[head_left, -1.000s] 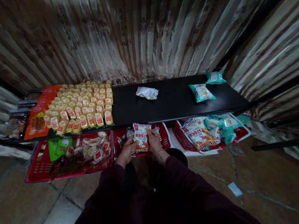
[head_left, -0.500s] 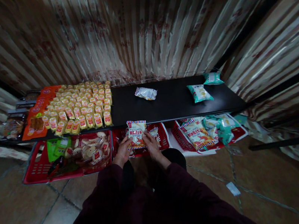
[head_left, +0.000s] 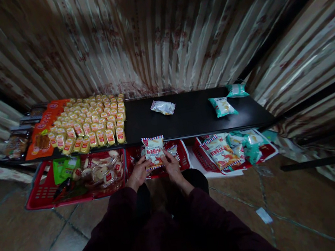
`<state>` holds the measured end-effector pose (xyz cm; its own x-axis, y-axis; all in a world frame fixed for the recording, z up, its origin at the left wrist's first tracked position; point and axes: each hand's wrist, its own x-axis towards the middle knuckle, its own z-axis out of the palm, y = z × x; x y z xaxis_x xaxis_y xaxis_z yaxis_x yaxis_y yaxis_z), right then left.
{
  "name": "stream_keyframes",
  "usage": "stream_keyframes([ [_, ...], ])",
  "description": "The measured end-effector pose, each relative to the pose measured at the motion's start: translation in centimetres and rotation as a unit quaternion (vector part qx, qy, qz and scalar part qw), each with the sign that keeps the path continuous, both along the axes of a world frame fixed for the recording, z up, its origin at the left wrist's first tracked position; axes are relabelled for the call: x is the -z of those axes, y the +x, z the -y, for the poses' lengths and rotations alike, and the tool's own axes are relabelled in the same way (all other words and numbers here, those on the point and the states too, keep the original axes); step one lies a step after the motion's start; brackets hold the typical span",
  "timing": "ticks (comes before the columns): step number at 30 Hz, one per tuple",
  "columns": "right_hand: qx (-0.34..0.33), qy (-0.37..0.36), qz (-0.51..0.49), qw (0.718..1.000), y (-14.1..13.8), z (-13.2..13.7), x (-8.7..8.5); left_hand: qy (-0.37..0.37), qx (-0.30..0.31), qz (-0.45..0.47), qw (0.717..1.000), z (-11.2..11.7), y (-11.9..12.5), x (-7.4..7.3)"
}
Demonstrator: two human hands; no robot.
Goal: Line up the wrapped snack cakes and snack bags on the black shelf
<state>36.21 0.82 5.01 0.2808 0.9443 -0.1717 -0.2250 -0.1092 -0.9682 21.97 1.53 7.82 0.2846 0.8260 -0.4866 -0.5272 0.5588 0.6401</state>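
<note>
Both my hands hold one snack packet (head_left: 154,151) with a red, white and blue striped edge, upright above the middle red basket (head_left: 182,157). My left hand (head_left: 137,173) grips its lower left side and my right hand (head_left: 171,166) grips its lower right side, fingers closed on it. The packet's top reaches the front edge of the black shelf (head_left: 191,117). Dark sleeves cover both arms.
Rows of small yellow packets (head_left: 90,122) fill the shelf's left part beside orange packs (head_left: 41,128). A clear packet (head_left: 162,107) and two teal packets (head_left: 222,106) lie further right. Red baskets (head_left: 41,192) of snacks stand on the tiled floor, another (head_left: 222,152) at the right. Striped curtains hang behind.
The packet has been lifted a little out of the middle basket toward the shelf edge, still held by both hands. The view has shifted slightly.
</note>
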Motion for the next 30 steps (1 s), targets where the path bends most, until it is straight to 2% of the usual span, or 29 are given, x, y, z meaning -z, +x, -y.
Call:
stream_keyframes([
  [6, -0.006, 0.009, 0.016, 1.000, 0.1, -0.7, -1.6, 0.023, -0.025, -0.011, 0.999, -0.9, 0.4, -0.7],
  [12, -0.024, 0.048, 0.010, 0.999, 0.0, -3.6, -5.1, 0.082, -0.087, -0.072, 0.990, -3.8, 1.0, -3.4],
  [15, -0.021, 0.066, 0.027, 0.997, -0.2, -5.7, -6.1, 0.098, -0.131, -0.099, 0.982, -5.4, 1.2, -4.4],
  [23, -0.006, 0.060, 0.034, 0.998, -0.4, -10.3, -5.7, 0.119, -0.140, -0.079, 0.980, -8.3, 0.6, -4.7],
  [30, -0.009, 0.043, 0.048, 0.998, -0.4, -11.5, -5.4, 0.121, -0.155, -0.078, 0.977, -9.0, 0.6, -5.0],
])
